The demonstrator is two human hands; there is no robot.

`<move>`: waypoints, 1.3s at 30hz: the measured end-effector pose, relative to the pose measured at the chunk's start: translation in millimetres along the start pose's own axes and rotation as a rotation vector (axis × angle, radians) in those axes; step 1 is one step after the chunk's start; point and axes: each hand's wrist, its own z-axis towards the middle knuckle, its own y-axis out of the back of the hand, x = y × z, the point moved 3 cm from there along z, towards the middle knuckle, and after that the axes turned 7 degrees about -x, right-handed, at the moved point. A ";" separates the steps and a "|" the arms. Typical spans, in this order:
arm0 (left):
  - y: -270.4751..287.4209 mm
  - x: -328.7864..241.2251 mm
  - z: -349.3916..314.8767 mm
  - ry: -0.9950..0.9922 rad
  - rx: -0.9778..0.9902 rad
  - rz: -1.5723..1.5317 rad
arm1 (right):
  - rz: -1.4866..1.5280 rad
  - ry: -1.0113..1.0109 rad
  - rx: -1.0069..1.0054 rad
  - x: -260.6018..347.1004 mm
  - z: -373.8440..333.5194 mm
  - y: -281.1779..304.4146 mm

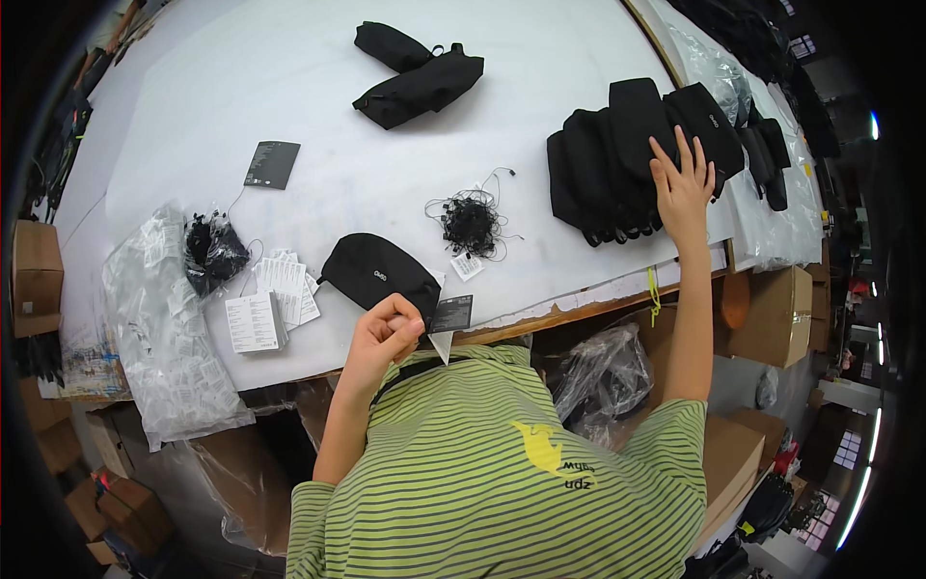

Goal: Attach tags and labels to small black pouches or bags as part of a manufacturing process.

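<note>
My left hand [386, 333] is closed in a pinch at the near end of a black zip pouch [371, 265] lying by the table's front edge. A dark hang tag [451, 314] and a white tag [441, 344] sit right beside those fingers; what is between the fingertips is too small to make out. To the right, my right hand [687, 183] rests with fingers spread on a row of overlapping black pouches [598, 174]. Its palm faces down, and the fingers are not wrapped round any pouch.
A tangle of black tag strings [470, 224] lies mid-table. Stacked white cards [256, 323], a bag of black strings [214, 251] and a clear plastic bag of labels [164, 328] are at left. Two black pouches [420, 82] lie farther back, a dark card [272, 165] at left.
</note>
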 end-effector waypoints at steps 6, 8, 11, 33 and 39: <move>1.2 3.9 -1.7 -0.011 -0.018 -0.018 | 0.196 -0.006 0.054 0.2 17.7 13.1; 0.1 6.3 -2.0 -0.021 -0.003 0.000 | 0.077 0.009 0.008 -9.6 15.3 -1.8; -0.7 6.0 -2.5 -0.031 -0.014 0.025 | 0.018 0.063 0.195 -2.6 12.2 -7.6; -1.6 9.9 0.4 0.009 0.014 -0.016 | 0.247 -0.090 0.073 -8.9 2.3 -10.6; -3.7 10.4 1.5 0.023 0.006 -0.027 | 0.322 -0.097 0.017 -3.1 2.8 3.3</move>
